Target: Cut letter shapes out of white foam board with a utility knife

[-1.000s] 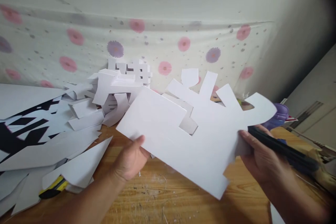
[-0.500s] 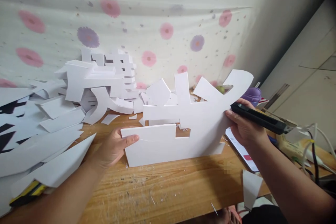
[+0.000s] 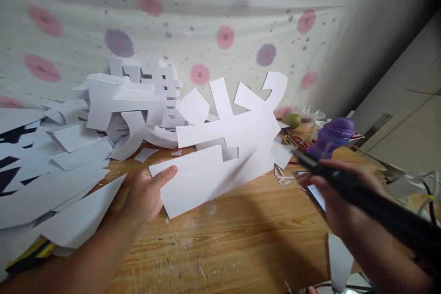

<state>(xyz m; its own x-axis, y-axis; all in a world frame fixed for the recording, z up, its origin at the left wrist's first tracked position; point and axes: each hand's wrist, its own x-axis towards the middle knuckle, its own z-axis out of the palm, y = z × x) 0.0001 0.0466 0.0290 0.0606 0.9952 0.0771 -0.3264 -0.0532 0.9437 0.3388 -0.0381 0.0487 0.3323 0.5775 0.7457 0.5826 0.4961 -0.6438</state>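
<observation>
My left hand grips a white foam board by its left end, thumb on the near face. The board is tilted up over the table, with cut-out shapes along its top edge and a square notch near its middle. My right hand, blurred by motion, is closed around a black utility knife and is apart from the board's right side. Whether the blade is out, I cannot tell. White cut foam characters are stacked behind the board on the left.
White sheets and offcuts cover the left side, with a yellow-and-black cutter among them. A purple cup, scissors, a green fruit and a phone lie at the right. Foam scraps lie on the wooden table.
My right hand has let go of the board's right side and drawn away to the right with the knife. The board's right end has swung back and left, held by my left hand.
</observation>
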